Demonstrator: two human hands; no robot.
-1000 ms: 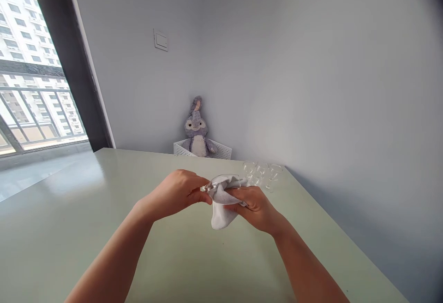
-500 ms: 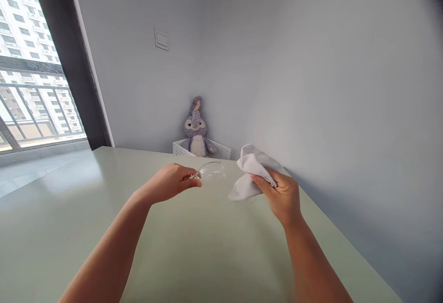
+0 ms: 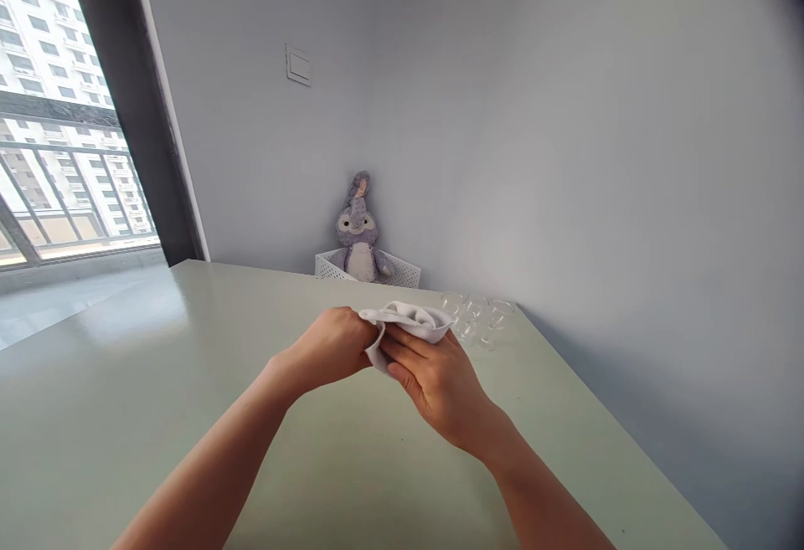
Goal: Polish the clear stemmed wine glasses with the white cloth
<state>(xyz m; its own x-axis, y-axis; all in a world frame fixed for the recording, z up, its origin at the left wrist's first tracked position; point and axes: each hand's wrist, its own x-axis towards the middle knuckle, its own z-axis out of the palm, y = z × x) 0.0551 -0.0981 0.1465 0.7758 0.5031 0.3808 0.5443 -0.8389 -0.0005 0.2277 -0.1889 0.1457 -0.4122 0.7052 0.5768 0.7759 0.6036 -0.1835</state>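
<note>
My left hand (image 3: pixel 339 336) is closed at the left edge of the white cloth (image 3: pixel 411 320), above the table. The cloth now hides the clear glass that it gripped by the narrow end half a second ago. My right hand (image 3: pixel 440 378) presses the cloth from the right, its fingers laid along the fabric and gripping it. The two hands nearly meet at the cloth. Just behind my right hand, small clear stemmed glasses (image 3: pixel 487 320) stand close together on the table.
The pale green table (image 3: pixel 352 475) meets the grey wall (image 3: pixel 596 198) on the right. At the back corner a purple plush toy (image 3: pixel 359 240) sits in a white perforated basket (image 3: pixel 405 274). A window with a railing (image 3: pixel 69 173) is at the left.
My right hand has brought the cloth left and onto the glass in my left hand, covering it. The stemmed glasses behind, previously hidden by the cloth, now show.
</note>
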